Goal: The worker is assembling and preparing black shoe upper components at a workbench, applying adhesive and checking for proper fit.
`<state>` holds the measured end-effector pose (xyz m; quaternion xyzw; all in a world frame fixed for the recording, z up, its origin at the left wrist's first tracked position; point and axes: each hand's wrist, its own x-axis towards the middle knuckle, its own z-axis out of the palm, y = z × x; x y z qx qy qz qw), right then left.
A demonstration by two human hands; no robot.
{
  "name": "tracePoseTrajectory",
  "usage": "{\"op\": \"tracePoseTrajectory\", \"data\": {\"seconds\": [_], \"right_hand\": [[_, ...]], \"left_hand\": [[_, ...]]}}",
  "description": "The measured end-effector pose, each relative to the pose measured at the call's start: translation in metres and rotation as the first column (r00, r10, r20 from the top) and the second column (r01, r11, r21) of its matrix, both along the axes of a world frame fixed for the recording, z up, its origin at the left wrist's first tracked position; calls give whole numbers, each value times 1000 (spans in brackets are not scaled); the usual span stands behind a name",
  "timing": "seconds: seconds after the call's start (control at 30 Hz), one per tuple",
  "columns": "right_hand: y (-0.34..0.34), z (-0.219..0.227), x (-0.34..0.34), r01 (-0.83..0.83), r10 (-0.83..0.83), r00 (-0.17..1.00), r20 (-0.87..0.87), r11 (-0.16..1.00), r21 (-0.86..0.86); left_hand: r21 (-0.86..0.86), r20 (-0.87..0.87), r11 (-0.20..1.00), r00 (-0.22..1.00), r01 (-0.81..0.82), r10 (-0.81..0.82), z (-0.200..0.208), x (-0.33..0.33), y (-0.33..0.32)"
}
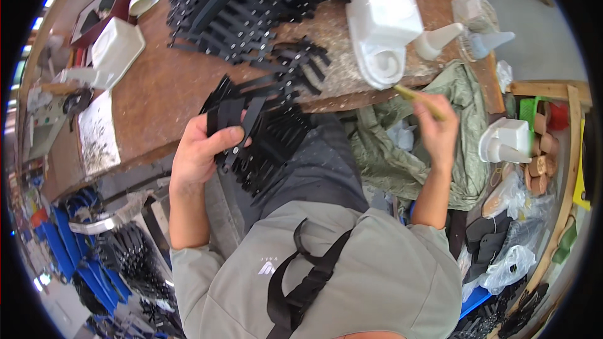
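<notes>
My left hand grips a bundle of black straps, thumb pressed across it; small metal studs show on the bands. More black straps hang beneath it over my lap. In my right hand is a slim light-coloured stick, perhaps a brush handle. Its far end meets the round cup of a white plastic container at the table edge; whether it has bristles cannot be seen. A big heap of studded black straps lies on the table beyond my left hand, with a smaller cluster nearer me.
The worn brown wooden table spans the front. White spouted containers stand at its left and right. Green sheeting hangs at its right edge. Beside me are a shelf with shoe lasts and blue racks.
</notes>
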<state>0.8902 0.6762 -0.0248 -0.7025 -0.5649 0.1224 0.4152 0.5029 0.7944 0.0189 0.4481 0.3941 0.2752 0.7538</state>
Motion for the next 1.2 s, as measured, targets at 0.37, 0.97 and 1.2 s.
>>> {"op": "tracePoseTrajectory", "data": {"seconds": [0.37, 0.97, 1.2], "right_hand": [[14, -19, 12, 348, -280, 749, -600, 938, -4], [144, 96, -196, -749, 776, 609, -165, 631, 202], [142, 107, -205, -778, 788, 606, -107, 615, 127]], "left_hand": [[-51, -26, 996, 997, -68, 67, 11, -10, -4], [-80, 179, 990, 978, 119, -104, -3, -21, 6], [-120, 224, 985, 970, 128, -99, 0, -24, 10]]}}
